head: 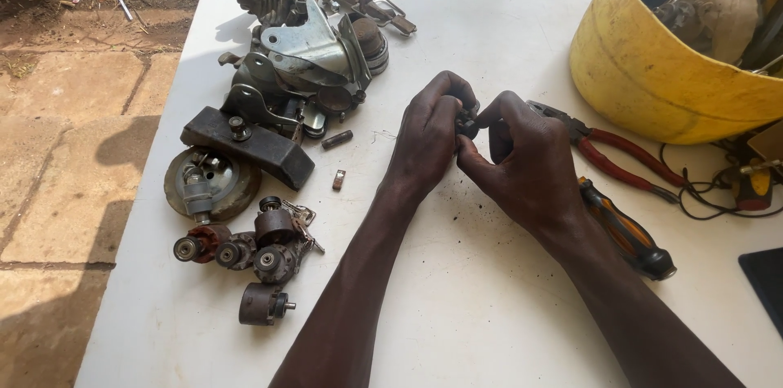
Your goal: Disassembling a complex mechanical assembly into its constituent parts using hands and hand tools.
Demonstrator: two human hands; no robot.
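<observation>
I note a cylindrical metal part [263,304] nearest the table's [457,306] front edge. Above it, my left hand [431,133] and right hand [522,161] meet mid-table, fingers pinched together on a small dark part [466,120]. Red-handled pliers [620,151] and a screwdriver [626,230] lie just right. Farther off: a heap of metal parts [302,53] and a yellow bucket [652,70].

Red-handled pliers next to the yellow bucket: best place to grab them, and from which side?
Judging by pose, take the red-handled pliers by both red handles, from above. They lie flat and clear, spreading toward the yellow plastic bucket; the jaw end lies tucked behind the right hand.
</observation>
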